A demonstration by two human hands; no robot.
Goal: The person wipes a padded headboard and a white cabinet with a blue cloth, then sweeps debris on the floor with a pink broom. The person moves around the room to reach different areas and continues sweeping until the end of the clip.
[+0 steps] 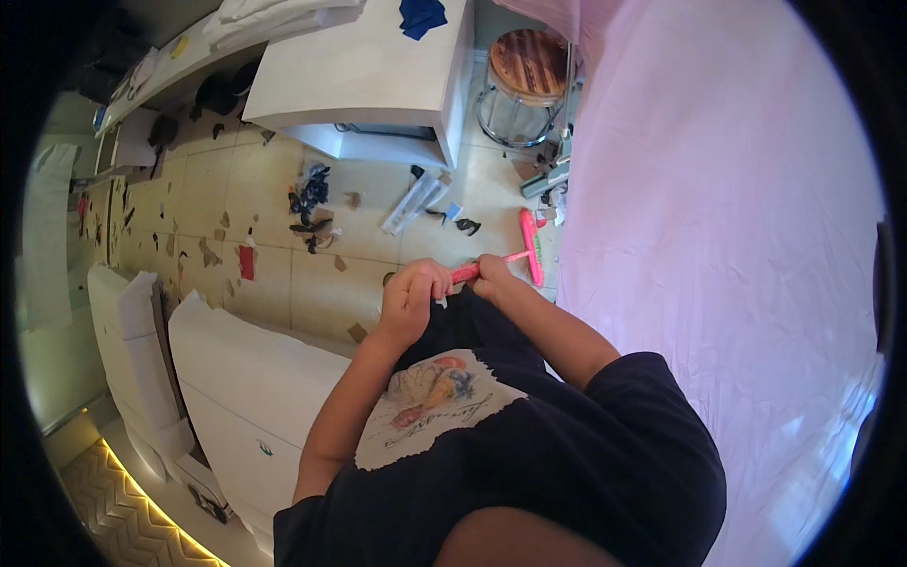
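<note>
Both my hands grip the pink handle of a broom (528, 248), whose pink head with green bristles rests on the tiled floor ahead and to the right. My left hand (417, 294) is closed around the upper part of the handle, close to my dark shirt. Just beyond it, my right hand (490, 275) holds the handle nearer the broom head. Small scraps of paper and dark plastic lie scattered over the floor. Beside the broom head are more scraps, against a pink sheet (694, 212).
A white desk (354, 64) stands ahead, with a wood-topped stool (531, 67) to its right. Crumpled black plastic (312, 190), a clear plastic package (417, 202) and a red piece (246, 262) lie on the floor. White-covered padded furniture (248, 383) stands at lower left.
</note>
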